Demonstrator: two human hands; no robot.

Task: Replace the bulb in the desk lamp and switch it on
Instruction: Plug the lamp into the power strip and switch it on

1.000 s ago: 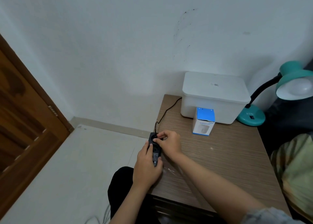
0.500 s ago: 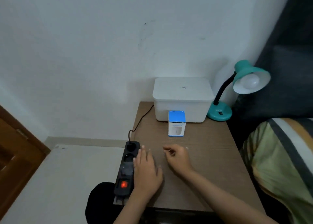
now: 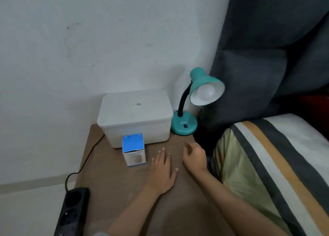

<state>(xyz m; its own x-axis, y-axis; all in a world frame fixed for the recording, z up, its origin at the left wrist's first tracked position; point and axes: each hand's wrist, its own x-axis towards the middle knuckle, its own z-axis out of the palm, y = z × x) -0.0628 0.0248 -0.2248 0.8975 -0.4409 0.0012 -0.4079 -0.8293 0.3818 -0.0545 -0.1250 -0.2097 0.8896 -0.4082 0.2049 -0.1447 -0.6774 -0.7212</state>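
A teal desk lamp (image 3: 185, 124) stands at the table's far right corner, its shade turned toward me with a white bulb (image 3: 206, 92) inside, unlit. A small black switch sits on its base. A blue and white bulb box (image 3: 133, 150) stands upright in front of a white bin. My left hand (image 3: 162, 171) lies flat on the wooden table (image 3: 110, 182), fingers spread, just right of the box and holding nothing. My right hand (image 3: 195, 156) hovers a little further right, fingers loosely curled and holding nothing, short of the lamp base.
A white lidded plastic bin (image 3: 135, 116) stands against the wall behind the box. A black power strip (image 3: 71, 212) lies at the table's left front edge with its cable running toward the bin. A striped bed cover (image 3: 267, 164) and dark headboard (image 3: 267, 57) border the right side.
Both hands left the power strip and moved right across the table toward the lamp. The view swung right, so the lamp now sits near the centre.
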